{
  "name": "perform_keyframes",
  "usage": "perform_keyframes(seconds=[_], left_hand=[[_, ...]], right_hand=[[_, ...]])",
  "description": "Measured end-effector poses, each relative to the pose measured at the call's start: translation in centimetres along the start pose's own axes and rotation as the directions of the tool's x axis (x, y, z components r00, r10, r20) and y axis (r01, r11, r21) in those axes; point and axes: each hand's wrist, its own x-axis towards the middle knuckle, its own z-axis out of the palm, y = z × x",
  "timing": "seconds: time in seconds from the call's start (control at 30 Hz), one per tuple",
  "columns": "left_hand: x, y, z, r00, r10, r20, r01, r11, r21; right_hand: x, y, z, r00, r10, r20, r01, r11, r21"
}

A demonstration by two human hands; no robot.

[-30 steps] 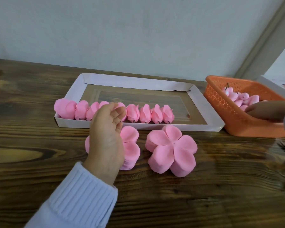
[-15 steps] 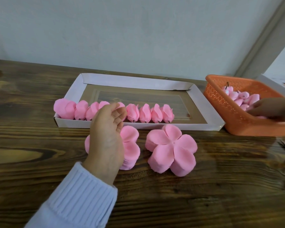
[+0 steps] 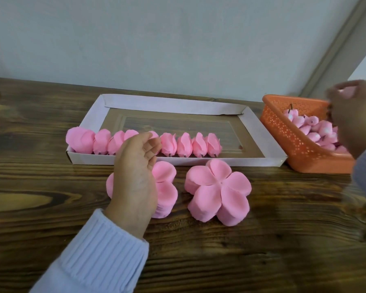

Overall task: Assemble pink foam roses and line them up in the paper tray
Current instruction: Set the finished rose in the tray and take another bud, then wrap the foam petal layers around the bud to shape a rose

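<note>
Pink foam bud [image 3: 347, 93] pinched by right hand [image 3: 354, 119] over orange perforated basket [image 3: 287, 127]; left hand [image 3: 135, 174], fingers relaxed, on pink foam petal stack [image 3: 166, 192]. Next, likely: bud into petal.

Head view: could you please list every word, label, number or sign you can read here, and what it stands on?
None: no text, label or number shows on the paper tray, the orange basket, the foam buds in it, the foam roses, the petal stacks, the wooden table or the wall.
</note>
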Motion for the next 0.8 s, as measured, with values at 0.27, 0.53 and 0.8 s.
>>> perform_keyframes(seconds=[0.27, 0.53, 0.8], left_hand=[[0.2, -0.2, -0.2, 1.0, 0.015, 0.004, -0.015, 1.0, 0.017], [0.3, -0.3, -0.1, 1.0, 0.027, 0.008, -0.027, 0.999, 0.04], [0.3, -0.4, -0.2, 0.999, 0.034, 0.015, -0.034, 0.998, 0.048]], right_hand=[[-11.8, -2.1, 5.2, 0.594, -0.209, 0.777, 0.523, 0.834, -0.176], [-12.5, -0.1, 6.7, 0.616, -0.219, 0.756, 0.576, 0.78, -0.244], [-13.3, -0.2, 6.7, 0.638, -0.276, 0.719, 0.596, 0.768, -0.234]])
